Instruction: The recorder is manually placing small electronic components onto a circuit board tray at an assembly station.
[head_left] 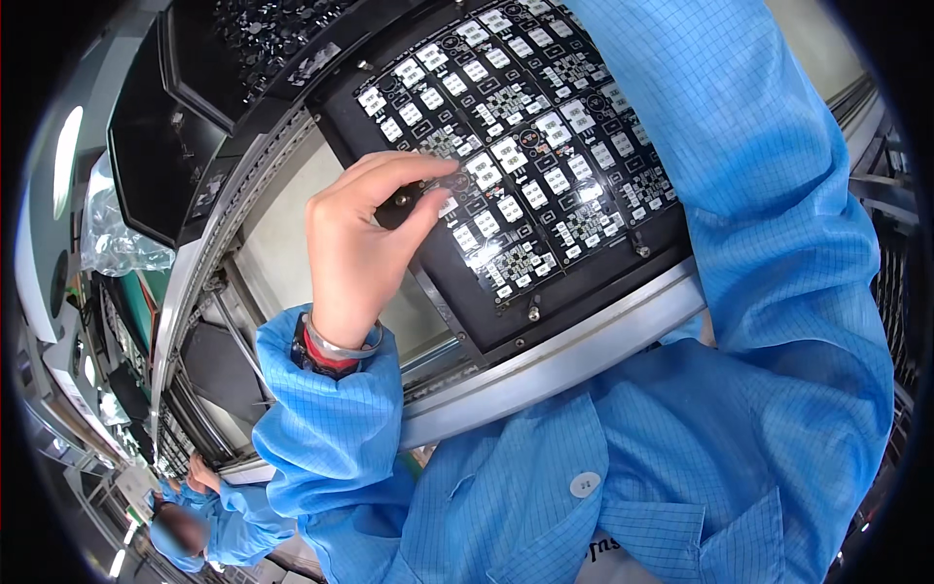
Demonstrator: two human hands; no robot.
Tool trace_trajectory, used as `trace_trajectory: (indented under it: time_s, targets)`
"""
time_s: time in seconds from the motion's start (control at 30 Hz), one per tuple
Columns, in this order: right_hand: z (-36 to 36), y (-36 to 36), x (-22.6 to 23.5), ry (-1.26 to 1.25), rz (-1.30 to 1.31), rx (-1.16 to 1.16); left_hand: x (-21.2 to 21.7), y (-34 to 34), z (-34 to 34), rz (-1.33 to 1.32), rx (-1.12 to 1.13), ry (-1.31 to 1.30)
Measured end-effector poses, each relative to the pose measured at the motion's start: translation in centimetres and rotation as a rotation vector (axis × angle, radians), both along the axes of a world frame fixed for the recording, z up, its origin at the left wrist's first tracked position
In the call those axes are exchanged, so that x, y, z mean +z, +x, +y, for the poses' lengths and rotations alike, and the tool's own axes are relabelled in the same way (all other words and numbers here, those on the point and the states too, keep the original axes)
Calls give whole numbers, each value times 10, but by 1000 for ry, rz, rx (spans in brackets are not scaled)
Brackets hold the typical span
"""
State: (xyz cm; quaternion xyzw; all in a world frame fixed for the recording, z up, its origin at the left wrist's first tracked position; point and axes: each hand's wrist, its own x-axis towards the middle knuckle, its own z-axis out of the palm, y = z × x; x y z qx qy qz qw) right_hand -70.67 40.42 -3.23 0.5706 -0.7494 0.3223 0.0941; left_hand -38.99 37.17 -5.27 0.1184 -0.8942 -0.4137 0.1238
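My left hand [365,229] reaches over the left part of a black circuit board panel [540,165] with white pads and printed marks. Its thumb and index finger curve toward each other in a pinch at the panel's surface. Between the tips is a small dark round shape; whether it is a loose part or a mark on the board I cannot tell. The panel lies in a black carrier frame [452,297] with small metal screws. My right arm [739,146], in a blue checked sleeve, stretches past the panel's right side and out at the top, so its hand is outside the picture.
A black bin [209,73] holding many small dark parts stands at the upper left, beside another black bin [146,156]. Metal rails [574,331] run along the carrier's near and left sides. Clear plastic bags [117,224] hang left. Another person's blue sleeve [248,526] shows at lower left.
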Motion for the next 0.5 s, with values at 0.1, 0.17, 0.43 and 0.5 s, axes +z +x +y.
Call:
trace_trajectory:
  time_s: [0.1,0.17,0.43,0.5]
  targets:
    - [12,-14,1,-2,-164,13,3,-4,2,-2,-22,2]
    - [13,-22,-2,-25,-348,104,4,-7,3,-15,-38,-18]
    - [25,-9,10,-41,-407,65,9,-14,3,-25,-121,-55]
    - [27,-10,13,-25,-441,45,9,-17,1,-14,-202,-76]
